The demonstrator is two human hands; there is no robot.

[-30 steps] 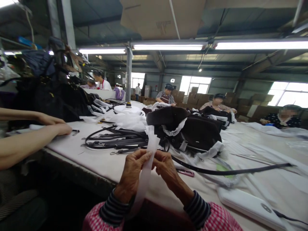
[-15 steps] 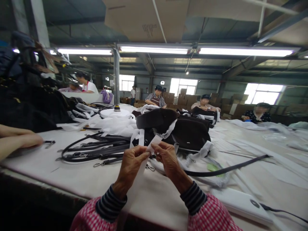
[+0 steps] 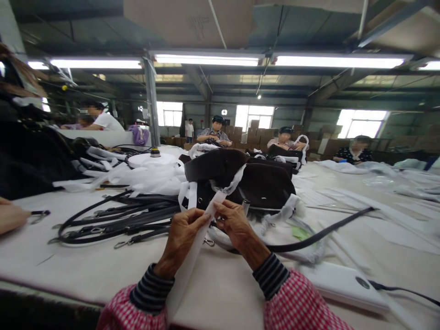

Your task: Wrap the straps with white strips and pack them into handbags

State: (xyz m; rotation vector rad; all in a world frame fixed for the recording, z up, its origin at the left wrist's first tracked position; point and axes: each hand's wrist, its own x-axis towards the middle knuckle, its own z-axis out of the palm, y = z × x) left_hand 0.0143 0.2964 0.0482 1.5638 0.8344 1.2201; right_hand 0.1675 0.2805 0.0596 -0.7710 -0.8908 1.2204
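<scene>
A long white strip (image 3: 192,259) of thin wrapping material runs up from the table's near edge to my fingers. My left hand (image 3: 184,233) pinches it near its upper end between thumb and forefinger. Close beside it, my right hand (image 3: 233,224) is pinched on the same strip, and the strip's end sticks up past both hands. Just beyond lies a black bag (image 3: 264,185), its parts partly wrapped in white strips. A black strap (image 3: 323,233) reaches from behind my right wrist out to the right. What the right hand's lower fingers touch is hidden.
Black straps with metal clips (image 3: 137,208) lie to the left, below a heap of white strips (image 3: 158,178). A white device (image 3: 343,284) with a cable sits at the right. Another person's hand (image 3: 13,217) rests at the left edge. Several people work across the table.
The view has turned slightly to the right. Both my hands stay pinched on the white strip, which now shows more clearly below them. The other person's hand shows less at the left.
</scene>
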